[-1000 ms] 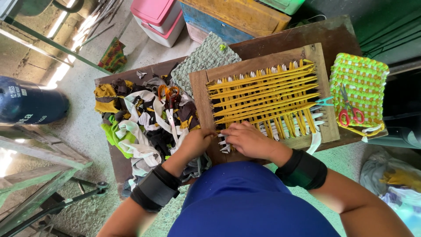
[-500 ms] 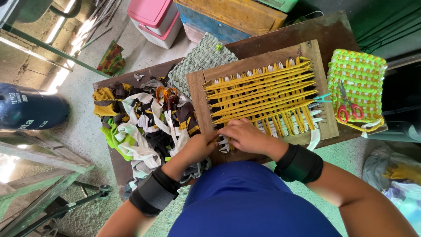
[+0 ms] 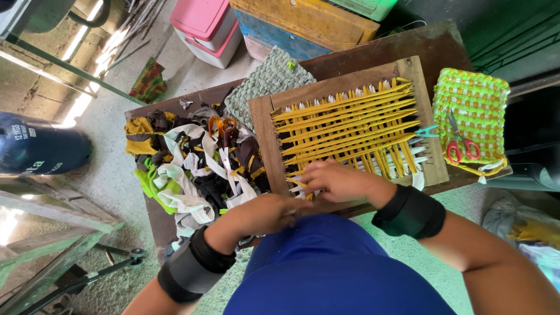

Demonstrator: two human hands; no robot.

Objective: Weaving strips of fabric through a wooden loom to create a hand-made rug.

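- Nearest the camera, a blue-clad lap and two forearms in black wrist bands lead up to the hands at the table's (image 3: 449, 41) near edge.
- The left hand (image 3: 265, 213) is curled at the near left corner of the loom (image 3: 265, 125); its fingers are bent inward, though what they pinch cannot be made out.
- The right hand (image 3: 332, 179) lies flat on the loom's near edge, fingers (image 3: 306, 173) pointing left and closed lightly over pale strip ends.
- Just beyond the right fingers, yellow strips (image 3: 350, 122) run across the wooden frame, with white strips (image 3: 417, 154) showing along the near and far edges.
- Left of the left fingers lies a heap of rags (image 3: 186, 169) in white, brown, yellow and green, with orange scissors (image 3: 224, 143) on top.
- Beyond the loom, touching its far left corner, lies a grey mat (image 3: 265, 81).
- Well right of the fingers, a green mat (image 3: 472, 105) carries red scissors (image 3: 461, 143).
- Farthest off, pink boxes (image 3: 204, 23) stand on the floor.
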